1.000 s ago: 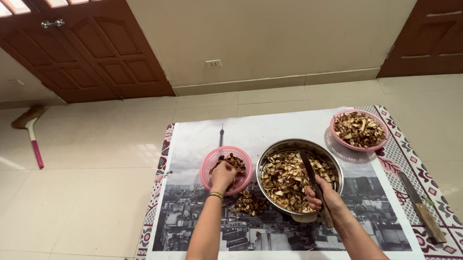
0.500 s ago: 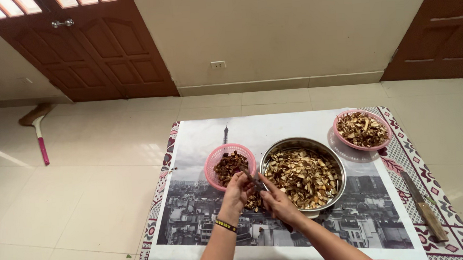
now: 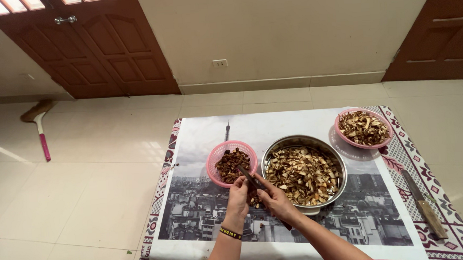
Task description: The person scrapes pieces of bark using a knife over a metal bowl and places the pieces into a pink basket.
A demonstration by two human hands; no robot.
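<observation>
My left hand (image 3: 238, 197) and my right hand (image 3: 275, 199) meet close together over the mat, just in front of a small pink basket (image 3: 217, 154) of dark brown pieces. My right hand grips a dark knife (image 3: 248, 177) whose blade points up and left toward my left hand's fingertips. My left hand pinches a small brown piece against the blade. A few dark bits lie under my hands. To the right stands a steel bowl (image 3: 298, 140) full of tan sliced pieces.
A second pink basket (image 3: 340, 133) of brownish slices sits at the mat's far right corner. A wooden-handled knife (image 3: 422, 204) lies on the patterned cloth at right. A broom (image 3: 41, 131) lies on the tile floor at left. Wooden doors stand behind.
My left hand left the pink basket and my right hand left the steel bowl; both came together in front of the basket, with the knife now between them.
</observation>
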